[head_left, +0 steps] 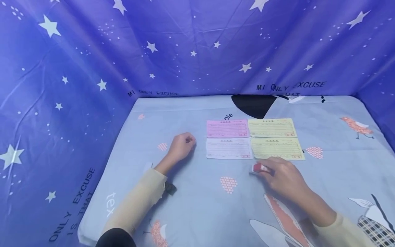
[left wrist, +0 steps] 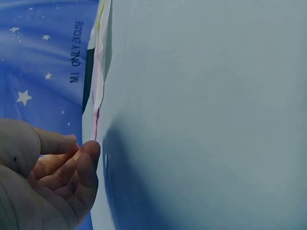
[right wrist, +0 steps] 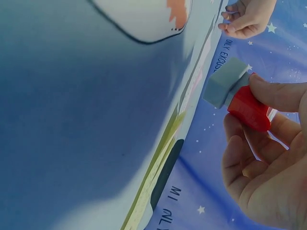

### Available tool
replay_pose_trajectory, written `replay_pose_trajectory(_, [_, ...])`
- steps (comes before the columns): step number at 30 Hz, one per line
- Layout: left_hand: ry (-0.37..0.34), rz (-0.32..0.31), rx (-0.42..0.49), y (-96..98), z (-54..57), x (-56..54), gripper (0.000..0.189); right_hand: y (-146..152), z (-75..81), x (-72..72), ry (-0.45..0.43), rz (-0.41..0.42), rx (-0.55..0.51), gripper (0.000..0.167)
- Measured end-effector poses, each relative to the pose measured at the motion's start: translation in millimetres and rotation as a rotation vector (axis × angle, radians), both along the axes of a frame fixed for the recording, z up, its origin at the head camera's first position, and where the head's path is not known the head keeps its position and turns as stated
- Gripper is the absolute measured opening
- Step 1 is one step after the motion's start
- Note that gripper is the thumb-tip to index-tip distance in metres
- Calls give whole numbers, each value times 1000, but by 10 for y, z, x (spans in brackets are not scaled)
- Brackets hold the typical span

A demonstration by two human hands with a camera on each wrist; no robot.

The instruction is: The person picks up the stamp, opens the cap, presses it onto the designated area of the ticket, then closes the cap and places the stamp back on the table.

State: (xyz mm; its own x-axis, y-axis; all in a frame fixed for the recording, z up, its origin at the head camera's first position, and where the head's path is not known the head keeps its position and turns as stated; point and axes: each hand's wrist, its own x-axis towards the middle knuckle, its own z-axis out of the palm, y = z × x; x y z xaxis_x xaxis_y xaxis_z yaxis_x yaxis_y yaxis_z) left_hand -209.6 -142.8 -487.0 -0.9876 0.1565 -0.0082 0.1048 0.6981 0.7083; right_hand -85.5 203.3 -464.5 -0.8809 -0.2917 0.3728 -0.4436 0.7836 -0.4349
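Observation:
Four paper form slips lie in a two-by-two block on the cloth: a pink slip (head_left: 227, 129) above a white slip (head_left: 228, 149), and a yellow slip (head_left: 271, 128) above another yellow slip (head_left: 277, 149). My right hand (head_left: 285, 175) pinches a small stamp (head_left: 258, 168) between thumb and fingers, just below the bottom edge of the lower yellow slip. Seen from the right wrist, the stamp (right wrist: 248, 109) has a red body and a grey block end. To the left of the slips, my left hand (head_left: 182, 145) hovers over the cloth with fingers loosely curled, holding nothing.
A pale blue patterned cloth (head_left: 191, 206) covers the tabletop, printed with hearts, birds and lettering. Blue star-printed curtains (head_left: 172, 61) stand behind and along both sides. A dark strap piece (head_left: 170, 188) juts from beneath the left sleeve.

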Motion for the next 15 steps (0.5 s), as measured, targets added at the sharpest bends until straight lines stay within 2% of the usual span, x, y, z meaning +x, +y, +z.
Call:
replay_pose_trajectory(6, [22, 12, -75, -127, 33, 145, 7, -22, -19, -11, -16, 13, -21, 35])
replay_pose_trajectory(11, [21, 27, -128, -233, 77, 324, 11, -38, -20, -28, -48, 16, -26, 32])
replay_pose_trajectory(15, [75, 56, -258, -356, 102, 485, 13, -63, -5, -44, -76, 23, -29, 29])
